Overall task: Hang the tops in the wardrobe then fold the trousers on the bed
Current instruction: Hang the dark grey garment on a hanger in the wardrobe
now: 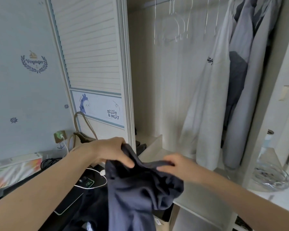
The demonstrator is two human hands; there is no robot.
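I hold a dark navy top (140,189) up in front of the open wardrobe (170,97). My left hand (110,152) grips its upper left edge, fingers curled over the cloth. At the upper right edge my right hand (175,165) pinches the fabric. The rest of the garment hangs down bunched between my arms. Several empty clear hangers (175,24) dangle from the rail at the top. A white top (205,104) and a grey top (247,84) hang at the right side of the rail.
A louvred sliding door (93,52) covers the wardrobe's left half. Below left lie a dark pile of clothes (90,214), a white charging cable (65,147) and a colourful box (13,172). A glass vase (270,170) stands on a white ledge at the right.
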